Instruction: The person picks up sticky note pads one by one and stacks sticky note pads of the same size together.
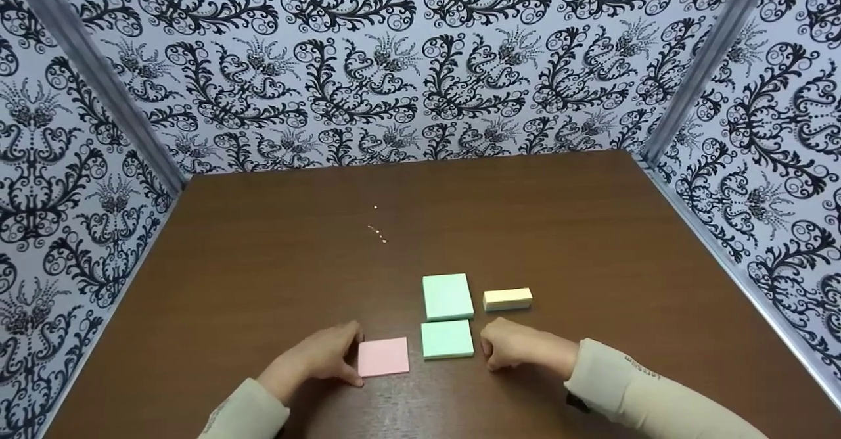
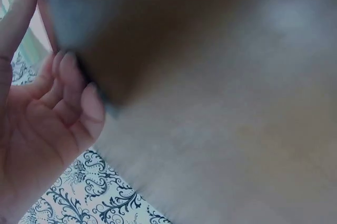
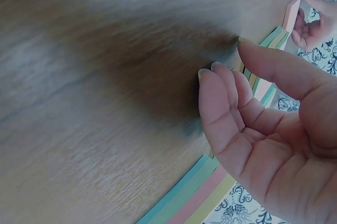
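In the head view my left hand [image 1: 322,355] is at the left side of a pink sticky note pad [image 1: 384,357], its thumb by the near corner and its index finger by the far one. The right wrist view shows the pad's pink edge [image 3: 291,14] between that thumb and fingers. My right hand [image 1: 509,346] rests low over the table, fingers loosely curled with nothing between them. Just left of it lies a light green sticky note pad [image 1: 447,339], with a larger green pad [image 1: 447,296] behind. Beyond my right knuckles is a narrow yellow-topped stack of notes [image 1: 507,299].
The brown table [image 1: 263,248] is enclosed by patterned walls [image 1: 420,64] at the back and sides. A few small pale specks [image 1: 380,234] mark its surface left of centre. In the right wrist view the narrow stack [image 3: 195,192] shows blue, green, pink and yellow layers.
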Available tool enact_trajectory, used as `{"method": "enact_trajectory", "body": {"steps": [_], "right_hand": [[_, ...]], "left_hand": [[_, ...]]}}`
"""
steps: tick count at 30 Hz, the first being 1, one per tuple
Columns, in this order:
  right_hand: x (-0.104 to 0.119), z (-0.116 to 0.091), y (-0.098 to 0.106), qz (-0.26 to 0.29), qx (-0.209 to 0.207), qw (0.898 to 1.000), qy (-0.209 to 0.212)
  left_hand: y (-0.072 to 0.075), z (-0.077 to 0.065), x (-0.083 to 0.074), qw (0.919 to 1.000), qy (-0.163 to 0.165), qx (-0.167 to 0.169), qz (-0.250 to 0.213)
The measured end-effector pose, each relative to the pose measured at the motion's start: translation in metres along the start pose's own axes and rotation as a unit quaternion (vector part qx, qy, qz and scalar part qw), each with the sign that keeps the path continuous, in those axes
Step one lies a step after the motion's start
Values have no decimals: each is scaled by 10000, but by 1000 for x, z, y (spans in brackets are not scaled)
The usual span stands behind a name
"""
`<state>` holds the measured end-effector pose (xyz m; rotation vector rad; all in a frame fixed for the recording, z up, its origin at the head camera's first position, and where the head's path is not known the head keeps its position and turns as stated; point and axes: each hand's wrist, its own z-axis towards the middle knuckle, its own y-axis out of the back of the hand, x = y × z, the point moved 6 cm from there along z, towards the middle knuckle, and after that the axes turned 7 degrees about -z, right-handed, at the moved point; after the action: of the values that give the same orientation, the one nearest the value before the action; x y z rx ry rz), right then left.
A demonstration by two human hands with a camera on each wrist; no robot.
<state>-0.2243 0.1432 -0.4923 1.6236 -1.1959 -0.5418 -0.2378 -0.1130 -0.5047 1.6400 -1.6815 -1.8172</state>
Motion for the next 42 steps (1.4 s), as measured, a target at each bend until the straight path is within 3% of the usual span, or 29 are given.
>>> {"method": "enact_trajectory", "body": {"steps": [3,12,19,26,29,36,42], "right_hand": [[0,0,0,12,-15,10000,41],[2,-2,2,21,-150,9986,500],[3,-5,2,99,-242,9981,555],[3,-6,4,137,-309,9977,583],[3,-5,4,134,-327,9975,609],[0,-4,3,106,-349,9979,526],[0,-4,3,114,-348,9983,450]], "left_hand": [[-1,-1,-1,9997,-94,-147,163],[-1,1,-13,9987,77,-236,456],[-6,8,-26,9889,-555,-708,1181],[-5,11,-26,9913,-394,-532,1136],[-1,12,-29,9903,-425,-614,1171],[11,19,-44,9810,-792,-1345,1155],[4,29,-65,9727,-1088,-1776,1019]]}}
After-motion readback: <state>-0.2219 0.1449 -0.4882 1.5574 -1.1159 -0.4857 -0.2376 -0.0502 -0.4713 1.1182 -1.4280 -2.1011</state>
